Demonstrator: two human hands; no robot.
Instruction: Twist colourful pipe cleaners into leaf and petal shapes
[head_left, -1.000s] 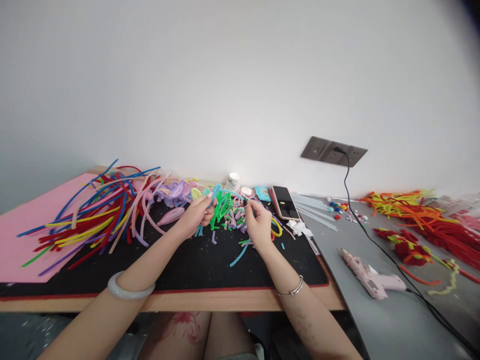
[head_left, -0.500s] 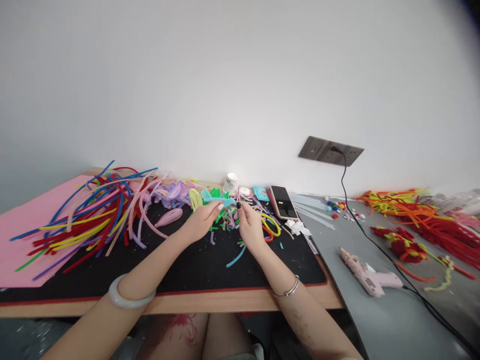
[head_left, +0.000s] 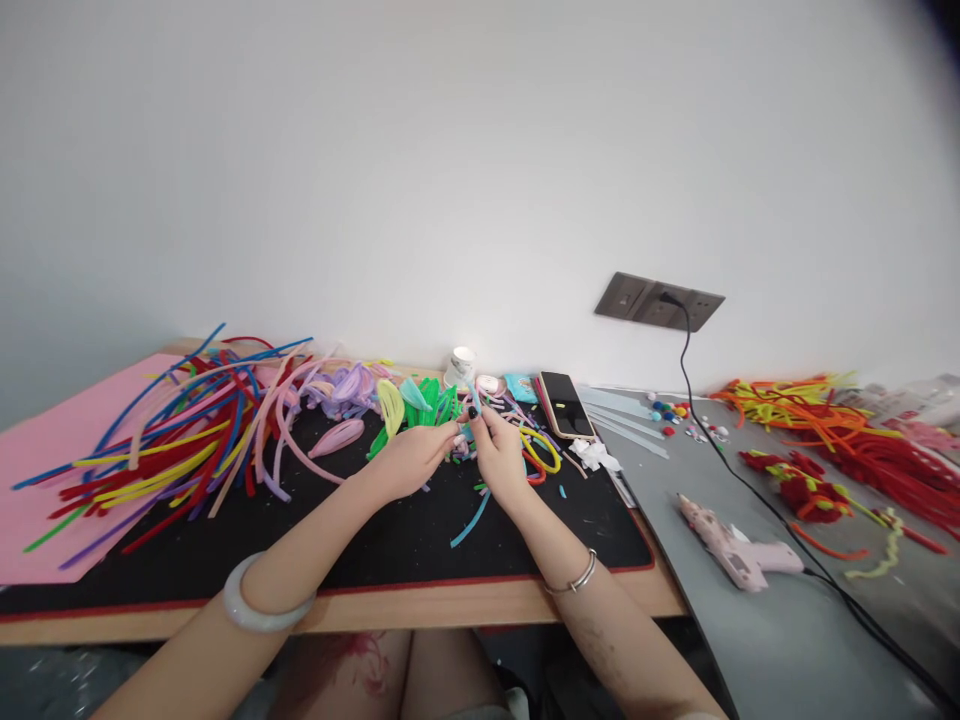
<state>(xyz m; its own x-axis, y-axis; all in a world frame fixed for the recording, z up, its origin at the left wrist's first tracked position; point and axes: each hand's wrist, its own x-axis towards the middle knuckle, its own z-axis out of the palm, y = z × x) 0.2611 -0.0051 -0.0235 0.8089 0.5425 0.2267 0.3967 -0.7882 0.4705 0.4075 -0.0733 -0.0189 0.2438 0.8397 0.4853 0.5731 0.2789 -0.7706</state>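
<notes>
Shows, at the centre of the frame, a light-blue fuzzy stem (head_left: 474, 398) pinched in the fingertips of the right hand (head_left: 501, 458), with the left hand (head_left: 416, 460) closed on light-blue material just beside; leaves partly hidden how both grips meet. Includes green loops (head_left: 435, 402) just beyond the hands, a black mat (head_left: 360, 545) below, a phone (head_left: 568, 408) right of centre and a pink glue gun (head_left: 731, 545) at lower right.

The pinched stem (head_left: 475, 396) is light blue, the mat (head_left: 409, 545) black edged with red.
</notes>
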